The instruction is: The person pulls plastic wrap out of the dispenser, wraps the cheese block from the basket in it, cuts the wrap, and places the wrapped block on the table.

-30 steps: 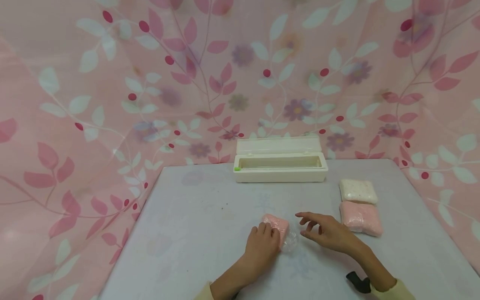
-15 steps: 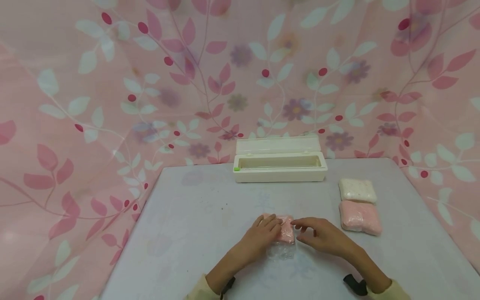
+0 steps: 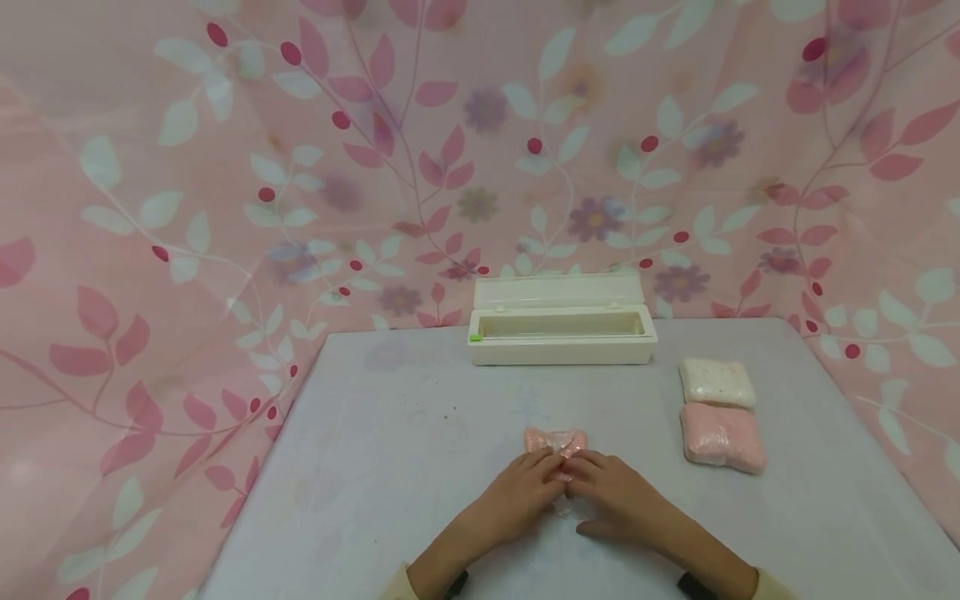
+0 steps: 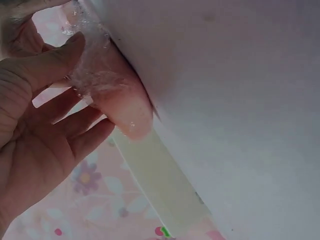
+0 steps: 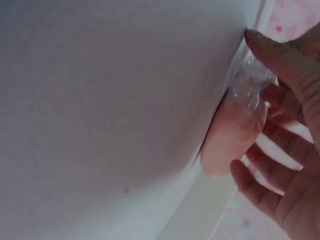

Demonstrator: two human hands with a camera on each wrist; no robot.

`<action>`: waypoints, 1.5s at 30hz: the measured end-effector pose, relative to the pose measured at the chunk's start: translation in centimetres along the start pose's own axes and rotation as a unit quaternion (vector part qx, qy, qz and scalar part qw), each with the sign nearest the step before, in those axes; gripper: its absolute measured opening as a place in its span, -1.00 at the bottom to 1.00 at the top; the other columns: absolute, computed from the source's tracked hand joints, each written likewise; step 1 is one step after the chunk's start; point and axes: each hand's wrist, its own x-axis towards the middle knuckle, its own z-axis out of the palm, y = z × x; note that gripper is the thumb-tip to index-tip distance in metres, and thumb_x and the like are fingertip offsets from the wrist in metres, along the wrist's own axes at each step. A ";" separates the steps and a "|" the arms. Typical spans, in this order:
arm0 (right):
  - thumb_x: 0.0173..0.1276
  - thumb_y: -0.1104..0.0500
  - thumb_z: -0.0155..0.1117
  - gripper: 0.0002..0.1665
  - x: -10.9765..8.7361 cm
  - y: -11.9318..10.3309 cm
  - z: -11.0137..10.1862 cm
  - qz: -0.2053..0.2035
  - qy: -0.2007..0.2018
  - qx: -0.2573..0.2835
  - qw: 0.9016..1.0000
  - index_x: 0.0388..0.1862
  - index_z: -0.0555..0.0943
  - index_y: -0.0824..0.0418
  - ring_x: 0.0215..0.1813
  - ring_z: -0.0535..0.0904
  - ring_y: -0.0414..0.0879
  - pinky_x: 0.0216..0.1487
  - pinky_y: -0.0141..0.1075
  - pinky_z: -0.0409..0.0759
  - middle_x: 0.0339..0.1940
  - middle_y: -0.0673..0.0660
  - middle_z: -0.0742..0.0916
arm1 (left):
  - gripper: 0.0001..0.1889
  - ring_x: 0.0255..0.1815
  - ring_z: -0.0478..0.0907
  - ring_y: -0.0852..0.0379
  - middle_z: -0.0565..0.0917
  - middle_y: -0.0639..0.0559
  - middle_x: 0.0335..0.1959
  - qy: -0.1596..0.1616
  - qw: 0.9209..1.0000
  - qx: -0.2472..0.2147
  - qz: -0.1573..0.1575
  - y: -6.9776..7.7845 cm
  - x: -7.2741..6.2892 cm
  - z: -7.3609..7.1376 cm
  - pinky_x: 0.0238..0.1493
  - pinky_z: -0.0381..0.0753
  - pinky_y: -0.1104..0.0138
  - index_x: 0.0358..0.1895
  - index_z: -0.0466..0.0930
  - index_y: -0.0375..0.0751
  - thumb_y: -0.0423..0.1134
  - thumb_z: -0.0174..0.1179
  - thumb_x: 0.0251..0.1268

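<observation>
A pink block (image 3: 557, 439), partly covered in crinkled clear plastic film (image 5: 252, 80), lies on the table in front of the person. On its left side the left hand (image 3: 519, 492) rests its fingertips on top; in the left wrist view its thumb touches the film and its last fingers lie against the block. From the right, the right hand (image 3: 618, 500) lays its fingertips on the film, close by the left fingertips. Its thumb stands apart, down by the table in the right wrist view. The hands hide much of the block's near half.
At the table's back stands a long white box (image 3: 562, 353) with its lid raised and a green tab at its left front. Two wrapped blocks, one white (image 3: 716, 383) and one pink (image 3: 723, 437), lie on the right. Floral pink cloth (image 3: 480, 167) hangs behind the table (image 3: 360, 467).
The pink block has turned so its loose film faces the person. The right hand has moved left from beside the block onto the film. The left hand has shifted its fingers nearer the middle.
</observation>
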 end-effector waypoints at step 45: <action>0.16 0.19 0.45 -0.79 2.0 1.0 0.0 -0.024 0.063 -0.033 0.997 -0.21 0.65 0.09 0.10 0.62 0.13 -0.07 -0.07 0.62 0.05 0.09 0.72 | -0.95 0.04 0.57 0.20 0.66 0.12 -0.07 0.055 0.996 -0.048 -0.048 -2.0 1.1 0.6 0.02 0.55 0.36 -0.25 0.73 -0.09 -0.30 0.32 0.28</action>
